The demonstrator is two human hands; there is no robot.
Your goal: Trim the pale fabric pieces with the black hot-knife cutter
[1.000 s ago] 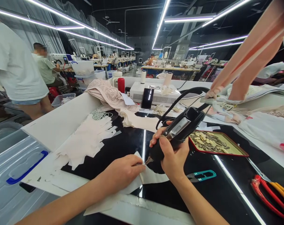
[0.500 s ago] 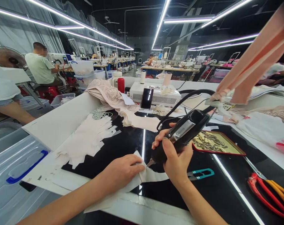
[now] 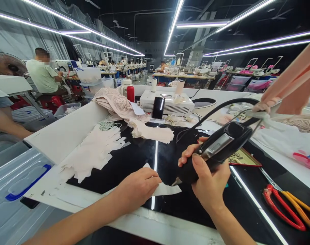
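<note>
My right hand (image 3: 208,173) is wrapped round a black handheld tool (image 3: 218,146) with a silver strip and a thick cable. The tool's pointed tip is close to the right end of a pale fabric piece (image 3: 167,190) on the glossy black tabletop (image 3: 134,160). My left hand (image 3: 138,187) lies over the left part of that piece, fingers together, pressing or pinching it; the fingertips' grip is partly hidden. Peach fabric strips (image 3: 293,81) are tied around the cable above the tool.
Pale cut pieces (image 3: 93,149) are heaped at the left, with another stack (image 3: 152,131) further back. A phone (image 3: 158,107) leans on a white machine (image 3: 170,102). Right are a seed tray (image 3: 244,158) and red-handled scissors (image 3: 280,207). A person (image 3: 44,75) sits far left.
My right hand and the tool have moved right, away from my left hand, along the fabric piece. They now cover the teal snips and more of the tray. My left hand has shifted slightly.
</note>
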